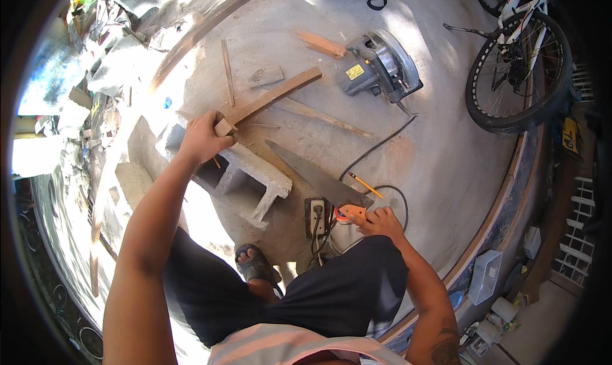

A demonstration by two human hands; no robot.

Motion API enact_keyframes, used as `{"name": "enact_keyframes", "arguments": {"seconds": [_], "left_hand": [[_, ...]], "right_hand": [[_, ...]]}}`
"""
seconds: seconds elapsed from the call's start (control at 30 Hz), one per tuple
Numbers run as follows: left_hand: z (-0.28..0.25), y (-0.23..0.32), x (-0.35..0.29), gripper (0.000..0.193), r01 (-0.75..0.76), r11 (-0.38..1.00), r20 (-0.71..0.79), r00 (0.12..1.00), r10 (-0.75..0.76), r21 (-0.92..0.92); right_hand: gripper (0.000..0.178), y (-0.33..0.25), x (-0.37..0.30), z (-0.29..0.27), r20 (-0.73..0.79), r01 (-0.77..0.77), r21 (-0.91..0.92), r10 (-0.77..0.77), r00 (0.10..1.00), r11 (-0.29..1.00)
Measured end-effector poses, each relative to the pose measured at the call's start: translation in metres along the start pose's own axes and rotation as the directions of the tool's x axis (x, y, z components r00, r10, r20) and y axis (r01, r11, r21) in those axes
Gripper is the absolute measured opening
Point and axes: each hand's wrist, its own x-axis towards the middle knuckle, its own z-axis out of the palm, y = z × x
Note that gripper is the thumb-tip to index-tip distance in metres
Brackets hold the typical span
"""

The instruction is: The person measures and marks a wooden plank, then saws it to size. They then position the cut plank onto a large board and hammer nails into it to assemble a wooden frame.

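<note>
My left hand [205,137] is closed around a small wooden piece [224,128], just above a hollow concrete block [271,177]. Behind that hand a longer wooden bar [277,94] slants up to the right; whether it joins the held piece I cannot tell. By my right knee, my right hand [379,223] grips the orange handle of a handsaw [315,174]. The saw's blade points away to the upper left, its tip near the concrete block. A yellow pencil [366,185] lies on the floor beside the blade.
A circular saw [382,65] with a black cord [382,142] sits ahead on the concrete floor. Wood offcuts [322,43] and strips [325,116] lie around. An electrical outlet box [315,217] stands between my knees. A bicycle [516,65] is at right, rubble [108,65] at left.
</note>
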Motion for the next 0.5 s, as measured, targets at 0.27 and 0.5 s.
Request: {"name": "enact_keyframes", "arguments": {"seconds": [0.27,0.5], "left_hand": [[-0.01,0.009,0.05,0.079,-0.052,0.991,-0.032,0.998,0.049,-0.126],[0.073,0.117,0.127,0.082,-0.007,0.93,0.137,0.989,-0.046,0.367]], "right_hand": [[0.053,0.088,0.063,-0.028,-0.146,-0.229,-0.156,0.207,0.967,0.961],[0.04,0.042,0.036,0.013,-0.311,-0.429,0.231,0.484,0.818,0.873]]}}
